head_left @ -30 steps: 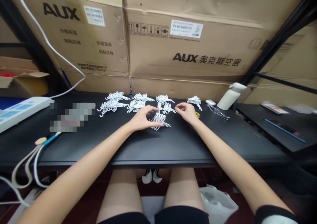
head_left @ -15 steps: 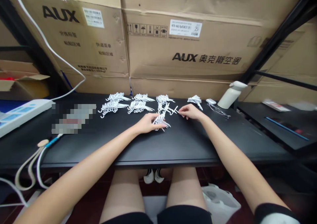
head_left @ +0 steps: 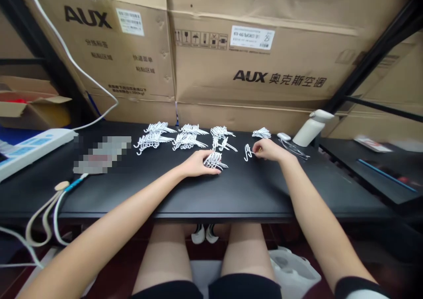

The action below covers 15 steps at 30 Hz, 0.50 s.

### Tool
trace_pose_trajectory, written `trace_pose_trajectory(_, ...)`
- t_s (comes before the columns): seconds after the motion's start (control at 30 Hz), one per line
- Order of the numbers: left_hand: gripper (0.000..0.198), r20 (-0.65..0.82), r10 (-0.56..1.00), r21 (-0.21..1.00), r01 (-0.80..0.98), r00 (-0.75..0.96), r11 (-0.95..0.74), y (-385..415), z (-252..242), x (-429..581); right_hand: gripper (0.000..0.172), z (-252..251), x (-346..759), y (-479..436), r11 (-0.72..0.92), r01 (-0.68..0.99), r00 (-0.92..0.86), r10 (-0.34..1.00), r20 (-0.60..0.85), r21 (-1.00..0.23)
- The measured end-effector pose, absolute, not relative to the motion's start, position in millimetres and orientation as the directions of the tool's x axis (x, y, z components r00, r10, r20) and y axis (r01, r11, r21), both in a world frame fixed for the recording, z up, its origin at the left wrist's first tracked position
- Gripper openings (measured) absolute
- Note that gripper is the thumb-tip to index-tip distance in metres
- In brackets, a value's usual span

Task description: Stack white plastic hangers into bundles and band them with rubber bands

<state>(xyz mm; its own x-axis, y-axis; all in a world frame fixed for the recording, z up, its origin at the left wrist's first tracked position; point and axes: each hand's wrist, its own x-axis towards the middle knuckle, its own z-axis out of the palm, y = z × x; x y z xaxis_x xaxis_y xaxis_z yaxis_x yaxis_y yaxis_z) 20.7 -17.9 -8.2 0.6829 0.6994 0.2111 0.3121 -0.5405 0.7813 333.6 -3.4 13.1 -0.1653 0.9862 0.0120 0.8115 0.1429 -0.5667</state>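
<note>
Several bunches of small white plastic hooks (head_left: 185,139) lie in rows on the black table (head_left: 231,188). My left hand (head_left: 197,164) rests curled on one bunch of hooks (head_left: 214,160) near the table's middle, fingers closed around it. Further right, my right hand (head_left: 269,150) pinches a single white hook (head_left: 247,151) just above the tabletop. Another small bunch (head_left: 261,133) lies behind my right hand.
Large AUX cardboard boxes (head_left: 251,56) stand against the table's back edge. A white bottle (head_left: 312,127), a small white item and glasses (head_left: 294,149) lie at the right. A white power strip (head_left: 29,147) and cables (head_left: 49,211) are at the left.
My right hand drew a single hook away from the bunches and moved right. My left hand closed down on the near bunch and stayed there.
</note>
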Motion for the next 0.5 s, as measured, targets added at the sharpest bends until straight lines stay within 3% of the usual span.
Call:
trace_pose_trajectory(0.17, 0.051, 0.245, 0.726, 0.815, 0.27, 0.642, -0.513, -22.1, -10.4, 24.6, 0.007, 20.9, 328.3, -7.1, 0.2, 0.732, -0.256, 0.967, 0.009, -0.652)
trace_pose_trajectory(0.33, 0.039, 0.269, 0.703, 0.773, 0.287, 0.658, -0.565, -22.9, -8.4, 25.7, 0.018, 20.3, 307.5, -11.1, 0.244, 0.616, -0.422, 0.905, -0.052, -0.749)
trace_pose_trajectory(0.5, 0.031, 0.216, 0.684, 0.789, 0.288, 0.697, -0.542, -20.7, -4.1, 24.3, 0.021, 13.8, 295.1, -11.1, 0.258, 0.555, -0.481, 0.875, -0.052, -0.791)
